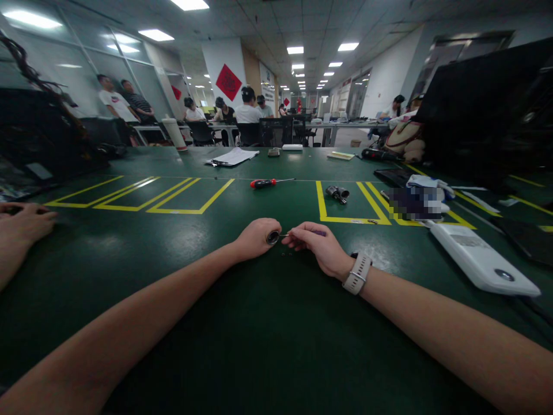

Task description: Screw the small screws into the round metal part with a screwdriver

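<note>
My left hand point(258, 237) is wrapped around a small dark cylindrical part point(273, 237) whose round, ringed end faces me. A small screwdriver point(318, 233) with a purple handle is pinched in my right hand point(311, 242), its thin shaft pointing left at that part. Whether the tip touches it I cannot tell. Tiny dark pieces point(287, 254) lie on the green table just below the two hands. Beyond my hands lies a red and black screwdriver point(263, 183). A dark metal fitting point(337, 193) rests inside a yellow taped box to the right.
A white power bank point(484, 259) with a cable lies at the right. Another person's hand point(26, 227) is at the left edge. Papers point(232, 156) and a white cylinder point(174, 135) stand farther back. Small bits point(372, 221) lie on the yellow tape.
</note>
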`<move>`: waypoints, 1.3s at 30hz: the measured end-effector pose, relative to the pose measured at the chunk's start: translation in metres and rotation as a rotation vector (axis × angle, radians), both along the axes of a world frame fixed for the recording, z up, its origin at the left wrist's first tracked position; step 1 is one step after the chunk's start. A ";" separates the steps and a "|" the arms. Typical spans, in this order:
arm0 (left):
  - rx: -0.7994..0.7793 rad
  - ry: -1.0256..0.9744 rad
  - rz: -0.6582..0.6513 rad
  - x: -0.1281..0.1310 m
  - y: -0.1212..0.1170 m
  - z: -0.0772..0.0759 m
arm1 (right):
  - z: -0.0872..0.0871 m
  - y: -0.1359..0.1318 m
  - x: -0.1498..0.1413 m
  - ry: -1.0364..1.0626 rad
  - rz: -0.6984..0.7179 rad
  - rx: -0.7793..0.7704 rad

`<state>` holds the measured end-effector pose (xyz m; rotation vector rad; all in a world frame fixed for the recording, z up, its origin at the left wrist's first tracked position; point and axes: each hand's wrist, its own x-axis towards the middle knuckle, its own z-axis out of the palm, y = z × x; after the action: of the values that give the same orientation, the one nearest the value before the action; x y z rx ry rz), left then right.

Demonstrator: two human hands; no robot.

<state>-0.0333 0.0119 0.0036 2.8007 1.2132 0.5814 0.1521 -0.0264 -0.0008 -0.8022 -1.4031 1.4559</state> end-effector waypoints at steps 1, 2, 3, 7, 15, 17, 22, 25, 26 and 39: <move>-0.004 -0.010 -0.006 0.000 0.000 0.000 | -0.001 0.001 0.000 0.016 0.008 -0.014; -0.006 -0.021 -0.011 0.000 0.000 0.001 | -0.002 0.002 0.001 0.029 0.014 -0.024; -0.008 -0.031 -0.014 -0.001 0.000 0.001 | -0.002 0.002 0.001 0.040 0.019 -0.032; -0.033 -0.119 -0.026 -0.002 0.000 0.002 | -0.001 0.001 0.002 0.066 0.029 -0.048; 0.010 -0.055 -0.022 -0.002 0.002 -0.001 | 0.002 -0.002 0.000 0.051 0.015 -0.029; 0.023 -0.023 -0.025 -0.002 0.002 -0.001 | 0.001 -0.003 0.000 0.042 0.009 -0.026; 0.054 0.013 -0.017 -0.001 0.002 -0.001 | 0.000 -0.001 0.000 0.083 -0.005 -0.072; 0.064 0.024 -0.020 -0.001 0.002 -0.001 | -0.001 0.002 -0.001 0.102 -0.029 -0.092; 0.066 0.026 -0.022 -0.001 0.002 -0.001 | -0.002 0.002 -0.001 0.108 -0.035 -0.096; 0.045 0.029 -0.036 0.000 0.002 0.000 | 0.002 -0.002 -0.001 0.085 -0.001 -0.067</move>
<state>-0.0332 0.0135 0.0034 2.8718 1.1660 0.5755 0.1515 -0.0288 0.0010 -0.7740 -1.2962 1.5247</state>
